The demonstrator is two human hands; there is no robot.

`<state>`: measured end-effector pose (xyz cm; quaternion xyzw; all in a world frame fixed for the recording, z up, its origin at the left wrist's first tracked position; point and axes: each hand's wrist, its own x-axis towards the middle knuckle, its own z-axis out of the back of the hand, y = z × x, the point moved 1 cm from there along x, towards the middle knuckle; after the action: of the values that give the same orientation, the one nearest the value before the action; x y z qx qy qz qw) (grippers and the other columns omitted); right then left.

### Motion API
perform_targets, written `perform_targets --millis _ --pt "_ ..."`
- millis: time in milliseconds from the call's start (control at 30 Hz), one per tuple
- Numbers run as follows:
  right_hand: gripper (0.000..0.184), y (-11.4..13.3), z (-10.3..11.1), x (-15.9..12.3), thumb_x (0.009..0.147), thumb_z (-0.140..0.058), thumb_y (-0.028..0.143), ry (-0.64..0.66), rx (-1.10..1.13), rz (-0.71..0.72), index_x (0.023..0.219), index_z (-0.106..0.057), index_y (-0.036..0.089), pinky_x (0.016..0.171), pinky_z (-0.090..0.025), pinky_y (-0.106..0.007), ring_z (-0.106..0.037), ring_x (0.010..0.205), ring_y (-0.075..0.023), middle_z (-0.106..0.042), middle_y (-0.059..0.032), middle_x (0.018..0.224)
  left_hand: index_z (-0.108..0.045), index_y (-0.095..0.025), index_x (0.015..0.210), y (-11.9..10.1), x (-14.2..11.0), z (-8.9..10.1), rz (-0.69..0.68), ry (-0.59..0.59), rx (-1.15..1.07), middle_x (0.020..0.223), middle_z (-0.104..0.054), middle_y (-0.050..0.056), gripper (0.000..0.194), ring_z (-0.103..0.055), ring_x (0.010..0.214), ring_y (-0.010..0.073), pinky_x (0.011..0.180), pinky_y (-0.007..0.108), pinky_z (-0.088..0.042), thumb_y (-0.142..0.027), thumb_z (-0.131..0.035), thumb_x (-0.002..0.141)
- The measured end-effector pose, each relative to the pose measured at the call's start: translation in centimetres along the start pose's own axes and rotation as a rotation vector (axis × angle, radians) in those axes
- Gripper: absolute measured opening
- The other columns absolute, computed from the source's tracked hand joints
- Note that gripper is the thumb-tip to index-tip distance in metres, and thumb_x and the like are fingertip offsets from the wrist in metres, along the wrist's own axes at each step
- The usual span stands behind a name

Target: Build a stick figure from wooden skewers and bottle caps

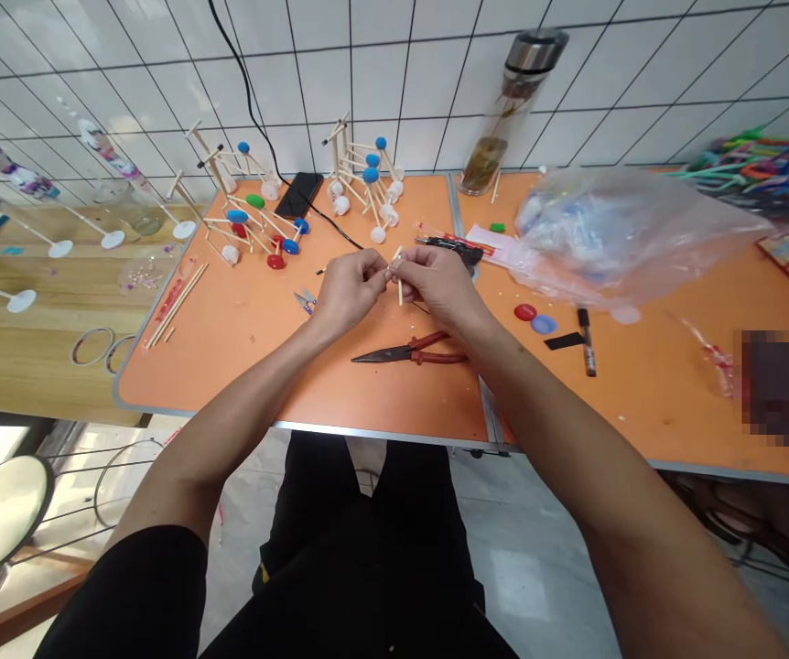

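Wooden stick (400, 289), pinched upright between both hands above the orange tabletop (230, 352)

Fingertips of the left hand (350, 291) and right hand (439, 286) are pressed together on it; red-handled needle-nose pliers (408, 350) are laid just below.

White square wall tiles (394, 73) carry a grid of thin black grout lines along the far side. The orange tabletop (250, 357) has a grey metal edge (381, 428), and a pale wooden stick (399, 291) shows against it in the middle. Just nearer lie needle-nose pliers (436, 355) with red handles. To the far left, blue bottle caps (236, 216), red bottle caps (275, 262) and a green bottle cap (254, 200) dot pale stick models. To the right, a red cap (524, 312) sits beside a blue cap (544, 323), near a black marker (587, 340). The left wooden table (37, 275) is honey-brown with darker grain stripes. Black trousers (367, 549) fill the near middle.
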<state>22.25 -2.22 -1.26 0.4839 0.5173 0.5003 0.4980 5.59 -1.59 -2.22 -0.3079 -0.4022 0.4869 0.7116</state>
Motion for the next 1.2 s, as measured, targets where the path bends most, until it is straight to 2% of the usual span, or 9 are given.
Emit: perform_targets --millis 133,300,400,500,667,833,967,1133,1200 --pt "0.021 -0.5 -0.4 0.2 0.089 -0.068 0.016 -0.013 -0.095 -0.003 0.069 -0.064 0.022 0.056 -0.039 -0.026 -0.047 0.052 -0.0115 -0.056 0.0047 0.054 -0.075 -0.020 0.089 0.6 -0.1 1.6 -0.007 0.065 0.113 0.080 -0.075 0.003 0.018 -0.067 0.075 0.0189 0.072 0.031 -0.048 -0.032 -0.072 0.101" --pt "0.015 -0.4 0.9 0.2 0.085 -0.071 0.018 0.017 -0.628 0.015 0.070 -0.068 0.021 0.066 -0.039 -0.031 -0.055 0.065 -0.0171 -0.064 0.0001 0.064 -0.079 -0.022 0.088 0.8 1.0 5.4 0.193 0.050 0.586 0.095 -0.082 0.008 0.012 -0.073 0.094 0.0273 0.083 0.038 -0.052 -0.032 -0.080 0.093" --pt "0.009 -0.5 1.0 0.2 0.084 -0.071 0.017 0.086 -0.880 0.027 0.075 -0.073 0.019 0.071 -0.040 -0.034 -0.061 0.073 -0.0208 -0.072 -0.0047 0.073 -0.082 -0.024 0.095 0.8 0.9 5.6 0.263 0.170 0.784 0.109 -0.085 0.011 0.009 -0.075 0.106 0.0327 0.085 0.041 -0.053 -0.032 -0.079 0.091" --pt "0.010 -0.9 0.6 0.4 0.084 -0.070 0.016 0.113 -0.967 0.050 0.075 -0.073 0.019 0.069 -0.039 -0.035 -0.063 0.074 -0.0222 -0.075 -0.0077 0.075 -0.084 -0.025 0.098 1.1 0.4 4.6 0.251 0.228 0.885 0.118 -0.085 0.013 0.013 -0.075 0.111 0.0343 0.084 0.042 -0.054 -0.029 -0.074 0.091" --pt "0.016 -1.6 0.6 0.5 0.088 -0.073 0.021 0.067 -0.917 0.082 0.072 -0.071 0.022 0.068 -0.039 -0.036 -0.062 0.070 -0.0235 -0.075 -0.0085 0.073 -0.078 -0.023 0.080 2.4 0.3 3.7 0.224 0.217 0.882 0.099 -0.082 0.017 0.005 -0.077 0.100 0.0376 0.081 0.045 -0.055 -0.021 -0.074 0.082" --pt "0.012 -1.6 0.8 0.1 0.090 -0.073 0.022 0.015 -0.811 0.166 0.078 -0.075 0.022 0.071 -0.042 -0.036 -0.064 0.075 -0.0233 -0.076 -0.0061 0.075 -0.065 -0.024 0.063 2.9 0.3 3.6 0.197 0.209 0.832 0.076 -0.073 0.014 0.020 -0.077 0.095 0.0392 0.083 0.046 -0.055 -0.014 -0.073 0.078" --pt "0.014 -1.6 0.5 -0.2 0.092 -0.073 0.024 -0.007 -0.671 0.154 0.078 -0.071 0.022 0.069 -0.042 -0.033 -0.064 0.075 -0.0206 -0.075 -0.0039 0.079 -0.065 -0.023 0.066 2.3 0.2 3.5 0.212 0.180 0.808 0.082 -0.076 0.017 0.021 -0.077 0.099 0.0408 0.085 0.047 -0.054 -0.015 -0.071 0.084" --pt "0.017 -2.0 0.2 -0.2 0.102 -0.066 0.028 0.039 -0.262 0.004 0.087 -0.061 0.025 0.061 -0.045 -0.029 -0.059 0.063 -0.0158 -0.069 -0.0009 0.080 -0.073 -0.023 0.083 1.3 0.0 3.2 0.075 0.044 0.692 0.110 -0.083 0.018 0.014 -0.076 0.104 0.0368 0.082 0.043 -0.052 -0.016 -0.066 0.093" --pt "0.018 -2.0 0.1 -0.1 0.105 -0.064 0.031 0.023 -0.220 0.032 0.088 -0.062 0.025 0.060 -0.041 -0.028 -0.053 0.062 -0.0148 -0.065 0.0005 0.079 -0.073 -0.023 0.087 0.9 -0.2 2.9 0.026 0.022 0.670 0.113 -0.082 0.017 0.014 -0.075 0.106 0.0359 0.082 0.043 -0.051 -0.015 -0.065 0.095"
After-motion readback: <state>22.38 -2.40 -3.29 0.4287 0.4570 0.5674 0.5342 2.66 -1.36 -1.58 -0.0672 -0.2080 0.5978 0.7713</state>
